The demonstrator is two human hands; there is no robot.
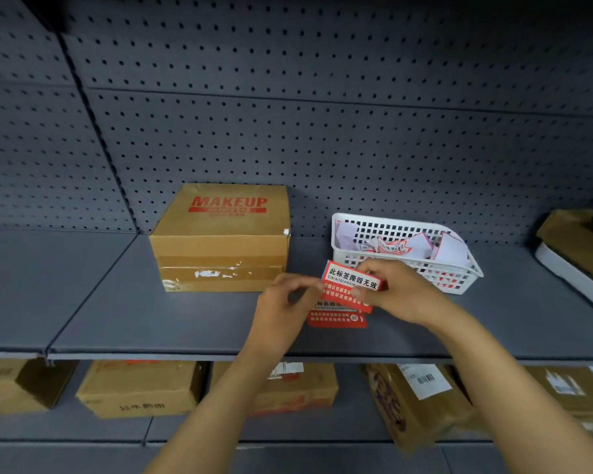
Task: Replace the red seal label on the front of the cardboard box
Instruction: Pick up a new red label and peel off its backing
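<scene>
Red paper with a white band of black characters is held in front of the shelf: a fresh seal label (351, 282), pinched along its right side by the right hand (396, 289), with the fingertips of the left hand (281, 304) closed at its left edge as if a corner or backing is being picked at. More red labels (338, 318), seemingly a sheet or short stack, are seen just beneath it, lying on or just above the grey shelf (151, 323); whether they are joined to the held one cannot be told.

The cardboard box (220, 239), printed MAKEUP on top, stands to the left of the hands, apart from them. Its front face carries only a strip of brown tape with white torn scraps (216, 273) on it; no red label is seen there, so the old seal is judged to be already removed. A white basket (459, 268) holding crumpled label scraps sits just behind the right hand.

The label is judged to be very light, thin and limp, with a sticky back once peeled, so it is likely to curl or cling to the fingers. It is best taken by two opposite edges, kept taut, and the adhesive side left untouched. The taped front looks glossy and rough with residue, so firm smoothing from one end is probably needed.
</scene>
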